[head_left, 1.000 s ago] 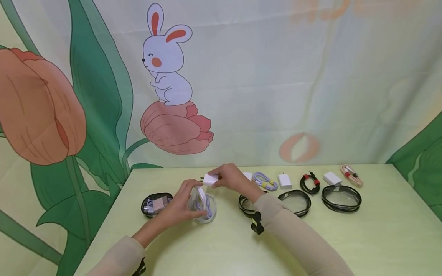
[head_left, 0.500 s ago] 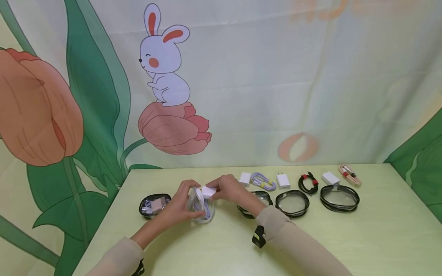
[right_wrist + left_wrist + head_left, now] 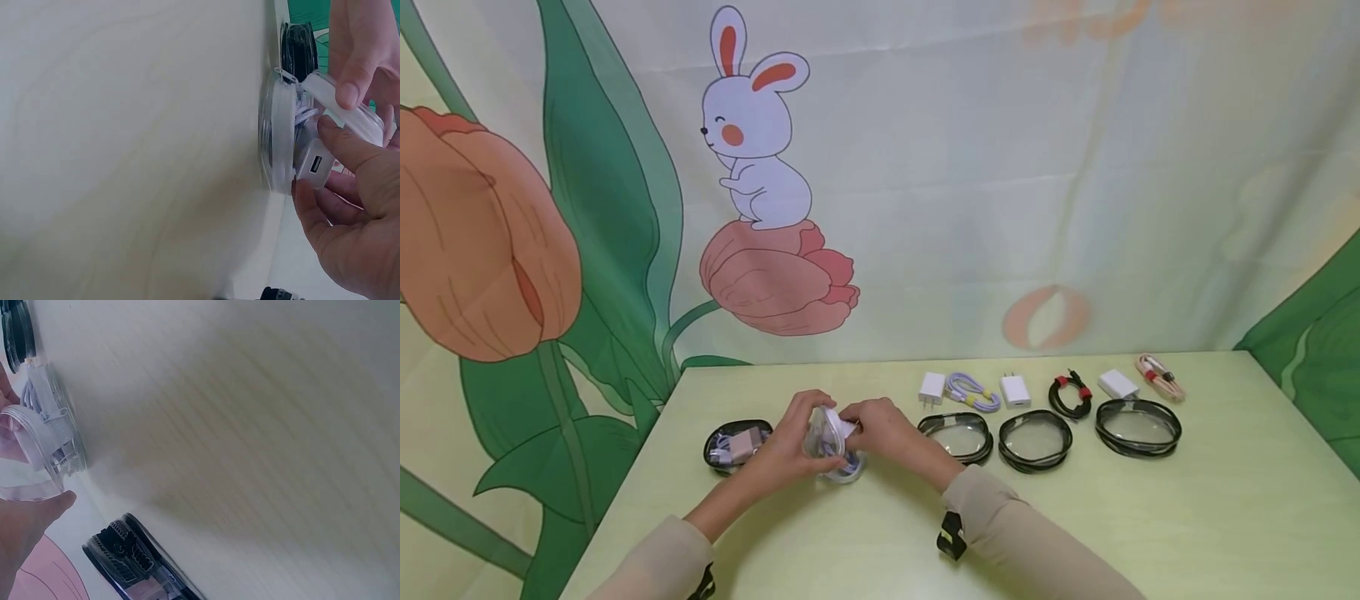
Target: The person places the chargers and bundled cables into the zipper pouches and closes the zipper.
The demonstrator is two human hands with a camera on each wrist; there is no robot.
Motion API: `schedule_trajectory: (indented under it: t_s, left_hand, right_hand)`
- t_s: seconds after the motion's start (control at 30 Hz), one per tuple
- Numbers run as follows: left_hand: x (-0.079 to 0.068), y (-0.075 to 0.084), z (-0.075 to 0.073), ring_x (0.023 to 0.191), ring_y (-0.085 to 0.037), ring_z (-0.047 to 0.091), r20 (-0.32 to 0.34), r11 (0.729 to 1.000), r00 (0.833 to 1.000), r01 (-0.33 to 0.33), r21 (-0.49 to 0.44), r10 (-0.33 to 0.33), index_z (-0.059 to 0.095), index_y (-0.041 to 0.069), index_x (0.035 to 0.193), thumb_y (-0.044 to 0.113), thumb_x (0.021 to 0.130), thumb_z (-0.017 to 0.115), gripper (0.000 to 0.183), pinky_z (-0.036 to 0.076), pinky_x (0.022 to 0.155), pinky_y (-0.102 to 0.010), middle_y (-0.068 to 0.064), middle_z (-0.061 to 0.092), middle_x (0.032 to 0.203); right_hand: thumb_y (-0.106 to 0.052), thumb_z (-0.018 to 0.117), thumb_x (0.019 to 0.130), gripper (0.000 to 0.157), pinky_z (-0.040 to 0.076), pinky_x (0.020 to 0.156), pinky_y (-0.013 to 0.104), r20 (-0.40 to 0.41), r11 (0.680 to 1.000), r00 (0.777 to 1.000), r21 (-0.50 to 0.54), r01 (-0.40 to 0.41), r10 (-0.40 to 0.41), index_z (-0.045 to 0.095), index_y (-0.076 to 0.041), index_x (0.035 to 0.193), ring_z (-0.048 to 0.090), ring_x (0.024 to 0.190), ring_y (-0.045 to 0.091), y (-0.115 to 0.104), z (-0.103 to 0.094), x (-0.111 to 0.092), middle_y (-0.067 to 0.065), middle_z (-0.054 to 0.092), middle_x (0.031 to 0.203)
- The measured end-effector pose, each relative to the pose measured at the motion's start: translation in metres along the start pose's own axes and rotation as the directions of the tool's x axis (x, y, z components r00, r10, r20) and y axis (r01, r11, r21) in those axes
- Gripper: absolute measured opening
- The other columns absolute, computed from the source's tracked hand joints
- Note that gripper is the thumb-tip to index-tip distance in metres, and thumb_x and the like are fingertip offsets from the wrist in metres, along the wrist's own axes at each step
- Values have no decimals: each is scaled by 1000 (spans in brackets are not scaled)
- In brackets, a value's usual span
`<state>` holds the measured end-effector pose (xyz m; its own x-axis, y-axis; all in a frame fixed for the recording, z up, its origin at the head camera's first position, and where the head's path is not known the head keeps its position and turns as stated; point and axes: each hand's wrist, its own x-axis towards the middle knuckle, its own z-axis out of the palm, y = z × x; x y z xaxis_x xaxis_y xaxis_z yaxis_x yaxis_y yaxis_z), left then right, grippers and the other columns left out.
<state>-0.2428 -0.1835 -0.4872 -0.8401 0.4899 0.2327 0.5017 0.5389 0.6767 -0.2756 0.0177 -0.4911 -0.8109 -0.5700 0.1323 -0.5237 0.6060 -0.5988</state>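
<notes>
My left hand (image 3: pixel 797 442) grips the raised lid of a small round clear zip pouch (image 3: pixel 847 476) with white trim. A coiled pale cable (image 3: pixel 305 115) lies inside the pouch. Between thumb and fingers, my right hand (image 3: pixel 883 429) pinches a white charger plug (image 3: pixel 315 164) in the pouch's mouth. Its USB port faces the right wrist camera, while its prongs are hidden. In the left wrist view, the left thumb (image 3: pixel 65 500) lies along the edge of the clear lid.
Left of the hands sits a black-trimmed clear pouch (image 3: pixel 707 454) with a charger and cable inside. Three black-edged round pouches (image 3: pixel 1036 468) lie at the right. Behind them are white chargers (image 3: pixel 1016 391), a lilac cable (image 3: pixel 972 393), a black cable (image 3: pixel 1070 408) and a pink cable (image 3: pixel 1159 379).
My right hand has brought the white charger down and left into the pouch's mouth. The left hand keeps its grip on the lid, nearly in the same place.
</notes>
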Motion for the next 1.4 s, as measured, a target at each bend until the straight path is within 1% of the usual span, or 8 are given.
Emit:
schedule_trajectory:
  t_s: [0.3,0.53,0.6,0.67,0.8,1.07,1.2,1.4]
  left_hand:
    - [1,2,0,138,-36,39,11,1000,1000,3,2,-3,41,4,135,12,76,91,78,43,106,-59,-16,37,143]
    - [3,0,5,141,-39,40,55,999,998,-12,45,10,44,5,140,15,77,91,79,39,111,-58,-19,37,152]
    - [4,-1,7,141,-40,41,68,999,998,-2,34,0,40,4,145,14,78,90,84,39,110,-58,-20,38,154]
    - [5,-1,9,141,-39,42,79,1000,997,14,24,-16,36,3,147,14,78,90,88,39,111,-57,-20,39,155]
    - [7,-1,10,143,-38,40,98,999,995,16,50,-21,44,5,136,15,78,90,75,37,112,-56,-19,38,158]
    - [8,3,8,136,-36,40,157,963,987,-80,259,40,62,10,128,28,82,87,55,47,103,-53,-13,43,147]
    - [8,7,6,132,-31,41,231,931,973,-97,352,14,66,13,131,35,84,85,55,50,101,-47,-10,48,140]
    - [10,12,-7,132,-29,43,383,879,924,-171,446,-15,61,15,140,30,83,87,65,49,104,-44,-8,48,143]
  right_hand:
    - [-8,81,85,24,52,73,18,151,999,988,3,40,-40,75,-10,108,69,85,10,1,-15,-5,2,76,96]
    - [-10,81,87,8,46,67,19,181,1000,983,8,28,-29,73,-11,86,55,70,3,6,-15,-6,-5,70,77]
    - [-11,80,88,11,47,67,19,193,998,981,59,-20,9,74,-10,97,57,70,1,8,-14,-7,-5,73,80]
    - [-9,79,88,30,50,70,20,192,990,980,116,-81,57,70,-6,116,64,76,3,10,-15,-9,-3,76,87]
    - [0,74,90,59,56,77,26,172,966,977,201,-160,126,49,2,144,73,93,18,11,-20,-11,7,77,104]
    - [3,64,96,58,55,75,30,43,943,981,268,-196,191,43,-2,150,70,101,26,12,-35,-15,16,69,123]
    - [0,63,97,56,55,77,29,25,940,982,284,-187,188,44,-4,150,69,100,23,12,-38,-14,18,67,126]
    - [-1,64,97,53,52,74,27,26,947,984,267,-177,177,48,-6,147,68,105,26,16,-38,-16,15,68,125]
